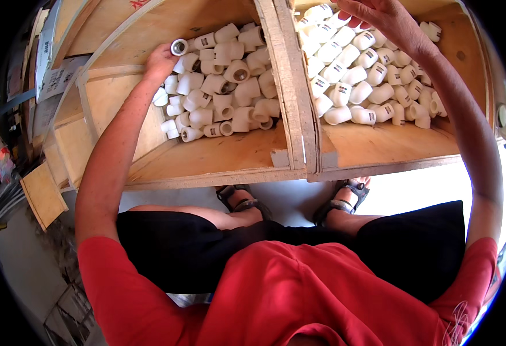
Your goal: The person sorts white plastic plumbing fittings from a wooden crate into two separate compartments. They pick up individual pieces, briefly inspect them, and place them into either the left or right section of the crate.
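Note:
My left hand (162, 61) holds a white plastic pipe fitting with a metal-lined opening (179, 47), at the left edge of the pile in the left wooden bin (209, 162). That pile is of white elbow and tee fittings (223, 82), some with metal inserts. My right hand (367, 12) is above the far part of the right wooden bin (391, 149), over white elbow fittings (376, 73) with small printed labels. Its fingers are partly cut off by the picture's top edge, and whether they touch a fitting cannot be told.
A thick wooden divider (294, 86) parts the two bins. More wooden compartments (73, 142) stand at the left, with a loose-looking wooden board (44, 194) below them. Cardboard with writing (58, 78) leans at the far left. My sandalled feet are under the bins' near edge.

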Demonstrator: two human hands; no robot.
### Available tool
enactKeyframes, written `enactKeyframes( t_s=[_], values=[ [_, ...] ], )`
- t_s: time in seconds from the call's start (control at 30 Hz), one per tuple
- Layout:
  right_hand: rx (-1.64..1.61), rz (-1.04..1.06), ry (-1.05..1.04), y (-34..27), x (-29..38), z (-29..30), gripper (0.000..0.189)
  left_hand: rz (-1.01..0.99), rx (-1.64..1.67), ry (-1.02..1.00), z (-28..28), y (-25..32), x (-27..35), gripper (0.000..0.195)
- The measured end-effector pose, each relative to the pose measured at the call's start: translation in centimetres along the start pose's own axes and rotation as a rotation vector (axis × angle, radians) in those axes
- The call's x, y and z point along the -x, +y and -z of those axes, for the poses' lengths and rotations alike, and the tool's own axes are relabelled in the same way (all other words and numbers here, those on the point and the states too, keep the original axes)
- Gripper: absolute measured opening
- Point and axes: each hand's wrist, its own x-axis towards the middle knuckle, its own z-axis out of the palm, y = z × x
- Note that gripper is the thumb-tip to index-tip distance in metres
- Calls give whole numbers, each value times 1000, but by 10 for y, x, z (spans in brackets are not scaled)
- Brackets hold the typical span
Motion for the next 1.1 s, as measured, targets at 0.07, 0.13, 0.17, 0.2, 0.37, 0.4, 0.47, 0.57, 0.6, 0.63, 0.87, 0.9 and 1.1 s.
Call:
enactKeyframes(
  t_s=[0.07, 0.13, 0.17, 0.2, 0.37, 0.4, 0.47, 0.57, 0.6, 0.63, 0.87, 0.9, 1.1],
  values=[
    [8, 2, 53, 11, -2, 5, 29, -15, -54, 32, 8, -6, 3, 35],
    [76, -76, 93, 20, 6, 25, 31, -58, -12, 18, -3, -6, -10, 37],
    [116, -120, 94, 31, 8, 32, 32, -60, 22, 12, -4, -10, -12, 40],
    [202, -95, 71, 41, 9, 35, 34, -31, 7, 61, 3, -14, -4, 45],
    [883, -295, -214, 102, 34, 67, 47, -32, -109, 137, 14, -6, 8, 58],
    [694, -247, -115, 158, 42, 93, 37, -66, -96, 121, 0, 5, -4, 58],
    [985, -461, -311, 133, 54, 83, 32, -42, -140, 151, 5, 5, 6, 57],
    [1052, -449, -389, 130, 97, 107, 30, -103, -79, 166, 3, 5, 3, 56],
    [1015, -420, -385, 134, 116, 118, 33, -132, -72, 160, -4, 8, -2, 56],
    [977, -404, -386, 125, 120, 111, 39, -140, -86, 172, -1, 7, 3, 55],
    [782, 63, -64, 95, 160, 83, 33, -168, -146, 228, 4, 14, 4, 51],
    [832, -27, -82, 100, 162, 85, 34, -159, -148, 185, -4, 24, 3, 52],
    [692, -77, -33, 95, 164, 80, 38, -127, -159, 140, 6, 30, 22, 52]
  ],
)
